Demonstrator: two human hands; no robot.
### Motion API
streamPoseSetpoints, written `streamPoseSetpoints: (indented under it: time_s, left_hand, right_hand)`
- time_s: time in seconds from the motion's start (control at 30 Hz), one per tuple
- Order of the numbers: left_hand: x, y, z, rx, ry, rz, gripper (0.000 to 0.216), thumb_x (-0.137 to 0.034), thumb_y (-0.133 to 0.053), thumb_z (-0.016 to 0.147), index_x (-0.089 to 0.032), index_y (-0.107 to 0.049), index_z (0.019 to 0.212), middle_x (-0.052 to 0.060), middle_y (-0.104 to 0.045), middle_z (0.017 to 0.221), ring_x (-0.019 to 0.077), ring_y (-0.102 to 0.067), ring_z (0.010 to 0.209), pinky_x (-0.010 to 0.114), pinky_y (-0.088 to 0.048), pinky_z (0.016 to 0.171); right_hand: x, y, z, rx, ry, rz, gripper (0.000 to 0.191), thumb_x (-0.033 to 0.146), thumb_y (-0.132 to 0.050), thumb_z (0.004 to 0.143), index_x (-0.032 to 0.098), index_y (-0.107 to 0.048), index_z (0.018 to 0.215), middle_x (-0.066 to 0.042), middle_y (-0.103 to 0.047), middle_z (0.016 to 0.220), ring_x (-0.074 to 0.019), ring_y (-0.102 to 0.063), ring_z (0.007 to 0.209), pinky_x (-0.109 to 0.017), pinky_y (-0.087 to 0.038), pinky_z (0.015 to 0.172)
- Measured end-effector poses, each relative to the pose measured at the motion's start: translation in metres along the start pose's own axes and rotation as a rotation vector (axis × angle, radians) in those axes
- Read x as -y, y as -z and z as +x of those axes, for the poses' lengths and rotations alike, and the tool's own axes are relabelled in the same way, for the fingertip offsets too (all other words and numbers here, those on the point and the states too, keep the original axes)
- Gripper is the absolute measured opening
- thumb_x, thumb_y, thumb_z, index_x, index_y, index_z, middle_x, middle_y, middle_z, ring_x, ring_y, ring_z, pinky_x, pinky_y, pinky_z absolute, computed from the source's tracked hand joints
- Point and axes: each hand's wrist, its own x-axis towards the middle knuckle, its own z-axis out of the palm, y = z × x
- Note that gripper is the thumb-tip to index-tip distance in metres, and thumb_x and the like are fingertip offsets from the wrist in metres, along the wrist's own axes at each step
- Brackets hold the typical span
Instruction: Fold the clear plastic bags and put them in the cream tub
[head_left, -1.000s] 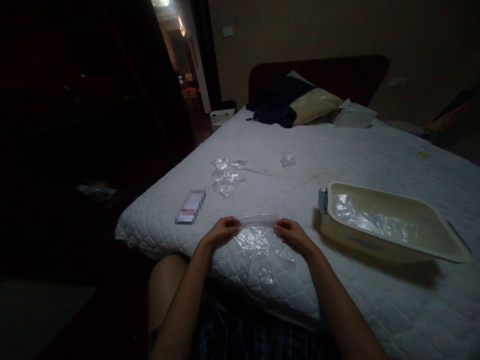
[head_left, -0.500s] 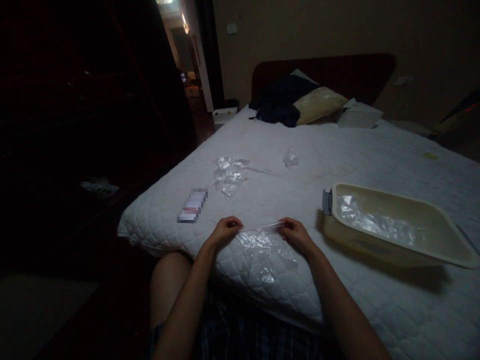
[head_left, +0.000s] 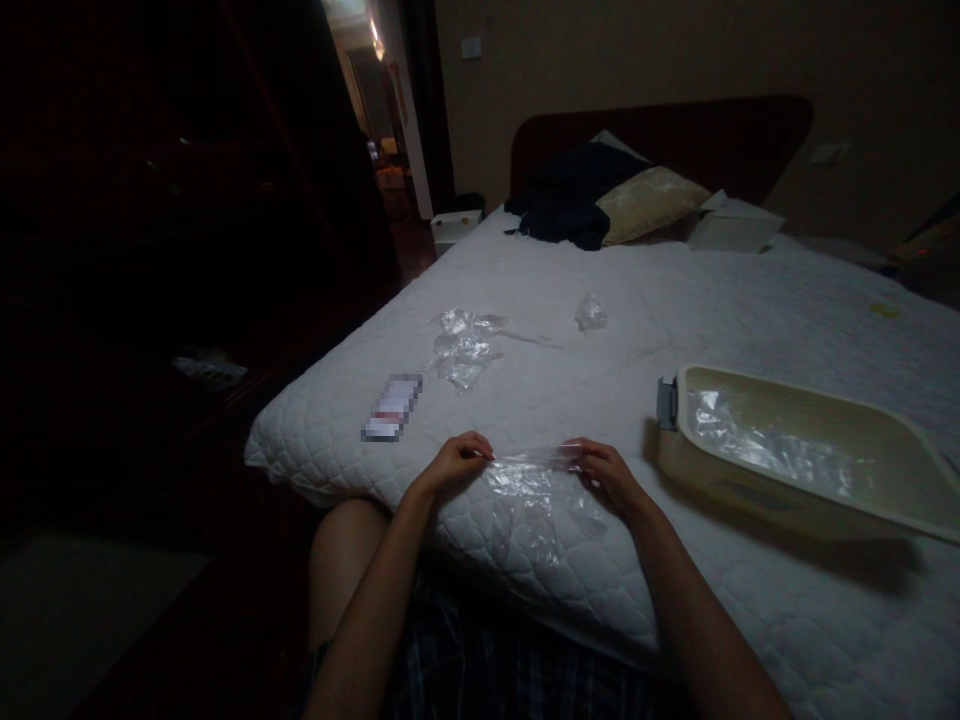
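One camera, worn on the head, is looking from above the near edge of the bed, facing forward and tilting down toward the headboard at the far edge. The wearer's knee is showing low in the frame, very near the lens; the left hand and right hand are coming up just beyond, over the near edge. The near left corner is showing whole, while the frame is cutting off the bed's right side and the tub.
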Motion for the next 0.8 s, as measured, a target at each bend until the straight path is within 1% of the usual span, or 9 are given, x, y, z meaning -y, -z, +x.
streamPoseSetpoints:
  time_s: [0.1, 0.2, 0.27, 0.4, 0.47, 0.53, 0.6, 0.7, 0.8]
  left_hand:
    - [-0.003, -0.001, -0.001, -0.005, 0.056, 0.006, 0.010, -0.017, -0.059, 0.064, -0.013, -0.066, 0.071, 0.006, -0.060, 0.084, 0.0151, -0.055, 0.080, 0.026, -0.041, 0.072]
    - [-0.005, -0.002, -0.001, -0.034, 0.143, -0.034, 0.020, -0.027, -0.063, 0.065, -0.013, -0.064, 0.080, 0.004, -0.060, 0.076, 0.0129, -0.054, 0.071, 0.023, -0.041, 0.065]
    - [-0.004, -0.001, 0.000, -0.040, 0.188, -0.082, 0.027, -0.032, -0.064, 0.065, -0.013, -0.062, 0.084, 0.003, -0.060, 0.074, 0.0111, -0.053, 0.065, 0.022, -0.040, 0.060]
    - [0.000, 0.000, 0.003, -0.016, 0.260, -0.173, 0.036, -0.039, -0.062, 0.066, -0.015, -0.060, 0.093, 0.003, -0.060, 0.079, 0.0068, -0.047, 0.052, 0.020, -0.035, 0.047]
    - [0.003, -0.002, 0.004, -0.034, 0.254, -0.183, 0.038, -0.040, -0.063, 0.065, -0.016, -0.059, 0.095, 0.003, -0.059, 0.081, 0.0071, -0.048, 0.054, 0.019, -0.035, 0.047]
    - [0.007, -0.006, 0.006, -0.103, 0.220, -0.187, 0.037, -0.038, -0.066, 0.063, -0.016, -0.059, 0.092, 0.003, -0.058, 0.080, 0.0089, -0.051, 0.062, 0.019, -0.037, 0.052]
    - [0.012, -0.011, 0.008, -0.168, 0.195, -0.198, 0.033, -0.037, -0.067, 0.062, -0.015, -0.060, 0.085, 0.002, -0.058, 0.076, 0.0098, -0.052, 0.065, 0.019, -0.038, 0.056]
    - [0.015, -0.015, 0.010, -0.212, 0.190, -0.209, 0.028, -0.036, -0.066, 0.062, -0.013, -0.060, 0.077, 0.001, -0.056, 0.068, 0.0088, -0.049, 0.060, 0.019, -0.036, 0.054]
    - [0.013, -0.016, 0.010, -0.241, 0.198, -0.213, 0.026, -0.037, -0.064, 0.063, -0.014, -0.059, 0.074, -0.001, -0.054, 0.063, 0.0075, -0.045, 0.054, 0.019, -0.033, 0.050]
  right_hand:
    - [0.003, -0.003, -0.002, -0.016, 0.024, -0.032, 0.023, 0.027, -0.062, 0.061, 0.016, -0.060, 0.082, 0.001, -0.054, 0.065, -0.0084, -0.043, 0.052, -0.021, -0.029, 0.045]
    - [0.003, -0.006, -0.001, -0.054, 0.065, -0.133, 0.023, 0.034, -0.066, 0.061, 0.016, -0.057, 0.072, 0.002, -0.052, 0.062, -0.0093, -0.044, 0.053, -0.023, -0.032, 0.048]
    - [0.002, -0.008, 0.001, -0.079, 0.107, -0.196, 0.025, 0.038, -0.066, 0.062, 0.016, -0.055, 0.067, 0.002, -0.052, 0.061, -0.0102, -0.045, 0.055, -0.023, -0.033, 0.051]
    - [0.000, -0.012, 0.007, -0.126, 0.158, -0.250, 0.030, 0.045, -0.063, 0.065, 0.017, -0.052, 0.066, 0.003, -0.050, 0.059, -0.0105, -0.044, 0.054, -0.023, -0.033, 0.050]
    - [-0.002, -0.014, 0.010, -0.156, 0.166, -0.271, 0.031, 0.047, -0.061, 0.066, 0.017, -0.051, 0.065, 0.003, -0.049, 0.058, -0.0105, -0.043, 0.053, -0.023, -0.032, 0.049]
    - [-0.004, -0.015, 0.014, -0.187, 0.181, -0.313, 0.032, 0.048, -0.061, 0.065, 0.017, -0.050, 0.064, 0.002, -0.048, 0.057, -0.0108, -0.042, 0.053, -0.023, -0.031, 0.049]
    - [-0.005, -0.016, 0.017, -0.207, 0.187, -0.356, 0.033, 0.048, -0.062, 0.064, 0.017, -0.050, 0.062, 0.002, -0.048, 0.056, -0.0110, -0.042, 0.054, -0.023, -0.032, 0.050]
    - [-0.003, -0.015, 0.019, -0.179, 0.150, -0.356, 0.033, 0.047, -0.063, 0.064, 0.017, -0.051, 0.063, 0.002, -0.049, 0.057, -0.0108, -0.043, 0.054, -0.023, -0.033, 0.051]
    - [0.001, -0.014, 0.017, -0.124, 0.078, -0.292, 0.031, 0.046, -0.063, 0.065, 0.017, -0.054, 0.071, 0.002, -0.051, 0.062, -0.0099, -0.044, 0.054, -0.022, -0.034, 0.050]
